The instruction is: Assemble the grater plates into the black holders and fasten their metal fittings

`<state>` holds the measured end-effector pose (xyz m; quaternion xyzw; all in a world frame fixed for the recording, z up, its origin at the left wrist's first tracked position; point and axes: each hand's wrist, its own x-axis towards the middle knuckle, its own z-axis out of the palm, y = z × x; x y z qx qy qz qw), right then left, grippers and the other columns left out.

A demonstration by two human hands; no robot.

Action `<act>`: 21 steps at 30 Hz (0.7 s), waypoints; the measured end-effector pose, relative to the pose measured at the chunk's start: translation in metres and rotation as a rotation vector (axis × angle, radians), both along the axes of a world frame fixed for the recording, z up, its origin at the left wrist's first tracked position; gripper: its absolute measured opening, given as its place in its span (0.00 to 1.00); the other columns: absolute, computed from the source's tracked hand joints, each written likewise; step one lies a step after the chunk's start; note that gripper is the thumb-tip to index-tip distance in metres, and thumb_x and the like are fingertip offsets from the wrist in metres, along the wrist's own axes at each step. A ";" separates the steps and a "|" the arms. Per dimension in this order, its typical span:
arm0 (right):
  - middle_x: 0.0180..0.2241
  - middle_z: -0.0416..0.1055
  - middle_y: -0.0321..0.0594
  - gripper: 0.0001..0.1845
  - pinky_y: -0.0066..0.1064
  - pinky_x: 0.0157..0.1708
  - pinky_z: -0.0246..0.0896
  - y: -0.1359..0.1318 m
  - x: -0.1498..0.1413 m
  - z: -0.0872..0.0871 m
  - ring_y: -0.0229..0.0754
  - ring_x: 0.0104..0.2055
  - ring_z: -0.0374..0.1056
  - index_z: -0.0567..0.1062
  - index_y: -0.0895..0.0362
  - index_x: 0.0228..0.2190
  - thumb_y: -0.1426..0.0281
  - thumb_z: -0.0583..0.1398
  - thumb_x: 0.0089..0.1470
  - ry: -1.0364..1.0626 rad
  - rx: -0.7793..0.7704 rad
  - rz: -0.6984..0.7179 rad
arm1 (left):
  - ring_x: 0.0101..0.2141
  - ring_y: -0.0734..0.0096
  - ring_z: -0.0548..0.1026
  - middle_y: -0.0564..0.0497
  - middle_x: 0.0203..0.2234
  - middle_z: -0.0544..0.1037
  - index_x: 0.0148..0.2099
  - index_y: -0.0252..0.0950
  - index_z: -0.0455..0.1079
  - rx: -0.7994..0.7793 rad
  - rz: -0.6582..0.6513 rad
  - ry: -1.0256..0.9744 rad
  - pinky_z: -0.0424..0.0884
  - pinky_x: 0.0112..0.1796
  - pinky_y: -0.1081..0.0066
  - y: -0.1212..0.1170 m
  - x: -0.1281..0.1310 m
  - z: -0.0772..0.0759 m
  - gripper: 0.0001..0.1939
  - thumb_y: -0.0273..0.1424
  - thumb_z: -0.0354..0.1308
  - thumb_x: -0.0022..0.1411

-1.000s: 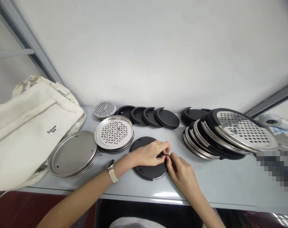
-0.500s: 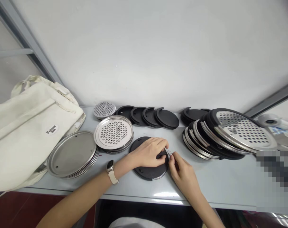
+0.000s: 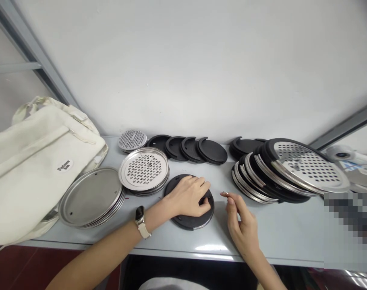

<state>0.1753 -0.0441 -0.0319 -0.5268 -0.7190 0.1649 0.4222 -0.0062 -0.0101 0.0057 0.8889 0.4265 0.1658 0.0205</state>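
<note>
A black round disc (image 3: 191, 216) lies flat on the grey table (image 3: 286, 233) in front of me. My left hand (image 3: 187, 197), with a watch on its wrist, rests on top of the disc, fingers curled over its far edge. To the right of the disc, my right hand (image 3: 242, 219) hovers just above the table. Its thumb and forefinger pinch a small metal piece (image 3: 225, 194), apart from the disc.
A cream bag (image 3: 35, 161) lies at the left. Beside it sit a stack of plain steel plates (image 3: 91, 197) and perforated steel discs (image 3: 144, 169). Black covers (image 3: 198, 150) line the wall. A leaning stack of rimmed perforated discs (image 3: 295, 169) fills the right.
My right hand has pulled away from the disc to the right, taking the small metal piece with it. The left hand stays on the disc, now flatter.
</note>
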 end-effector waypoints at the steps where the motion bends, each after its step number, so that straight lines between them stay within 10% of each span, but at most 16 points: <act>1: 0.36 0.72 0.43 0.12 0.30 0.36 0.63 0.000 0.000 -0.001 0.42 0.37 0.70 0.69 0.54 0.42 0.67 0.48 0.63 0.002 0.002 0.012 | 0.31 0.64 0.70 0.48 0.31 0.70 0.35 0.35 0.61 0.002 -0.003 -0.002 0.64 0.35 0.65 0.000 0.000 0.000 0.06 0.32 0.50 0.56; 21: 0.36 0.66 0.43 0.09 0.39 0.42 0.61 0.008 -0.001 0.004 0.45 0.40 0.64 0.71 0.54 0.38 0.68 0.52 0.61 -0.031 0.096 0.039 | 0.31 0.65 0.71 0.49 0.31 0.70 0.36 0.35 0.62 0.009 -0.067 -0.005 0.66 0.35 0.65 0.000 0.000 0.000 0.06 0.32 0.50 0.57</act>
